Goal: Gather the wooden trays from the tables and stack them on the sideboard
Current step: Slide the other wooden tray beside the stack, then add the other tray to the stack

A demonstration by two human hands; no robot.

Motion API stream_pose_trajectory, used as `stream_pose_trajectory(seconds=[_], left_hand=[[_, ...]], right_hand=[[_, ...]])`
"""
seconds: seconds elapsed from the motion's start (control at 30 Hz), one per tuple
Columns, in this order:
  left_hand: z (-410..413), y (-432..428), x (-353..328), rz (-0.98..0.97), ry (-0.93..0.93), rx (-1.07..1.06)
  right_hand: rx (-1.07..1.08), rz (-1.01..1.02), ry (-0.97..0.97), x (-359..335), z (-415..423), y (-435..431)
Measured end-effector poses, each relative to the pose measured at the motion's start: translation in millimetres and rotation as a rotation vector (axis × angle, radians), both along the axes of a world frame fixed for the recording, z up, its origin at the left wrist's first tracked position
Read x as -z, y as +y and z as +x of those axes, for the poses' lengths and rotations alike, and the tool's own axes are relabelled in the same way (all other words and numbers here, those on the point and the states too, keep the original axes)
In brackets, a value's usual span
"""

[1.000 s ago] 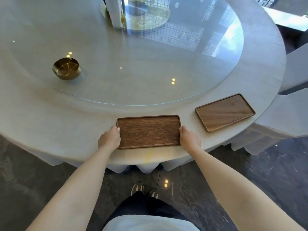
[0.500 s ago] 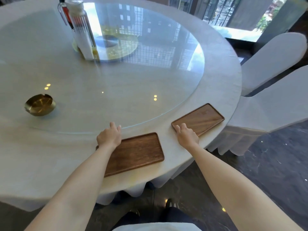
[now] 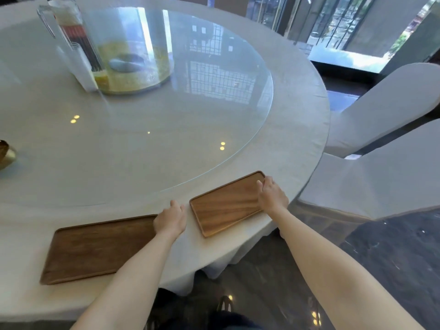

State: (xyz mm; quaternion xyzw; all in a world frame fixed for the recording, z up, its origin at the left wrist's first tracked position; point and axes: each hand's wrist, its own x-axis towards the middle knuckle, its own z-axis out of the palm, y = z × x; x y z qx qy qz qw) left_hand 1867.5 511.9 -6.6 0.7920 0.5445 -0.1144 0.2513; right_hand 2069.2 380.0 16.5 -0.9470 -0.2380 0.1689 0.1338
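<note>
While both arms reached over the round desk (image 3: pixel 292 129), the right hand (image 3: pixel 271 195) lay on the far end of the lighter wooden tray (image 3: pixel 226 206), fingers curled over its rim. The left hand (image 3: pixel 170 219) sat flat and spread between the two trays, touching the corner of the darker wooden tray (image 3: pixel 95 248), gripping nothing. Both trays lay flat near the desk's edge. A glass turntable (image 3: pixel 190 120) carried a pitcher (image 3: pixel 71 41); two white-covered chairs (image 3: pixel 381 177) stood just beside the desk.
</note>
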Motion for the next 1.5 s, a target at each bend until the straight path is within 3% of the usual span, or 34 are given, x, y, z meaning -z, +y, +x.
stream_pose_trajectory(seconds=[0.47, 0.8, 1.07, 1.5], left_hand=[[44, -31, 22, -0.05, 0.064, -0.19], [25, -5, 8, -0.003, -0.107, -0.225], [-46, 53, -22, 0.196, -0.198, -0.176], [-207, 130, -17, 0.269, -0.053, -0.161]], right_hand=[[-0.054, -0.133, 0.052, 35, 54, -15], [0.022, -0.068, 0.084, 27, 35, -11], [0.015, 0.046, 0.048, 3, -31, 42], [-0.199, -0.01, 0.038, 16, -184, 119]])
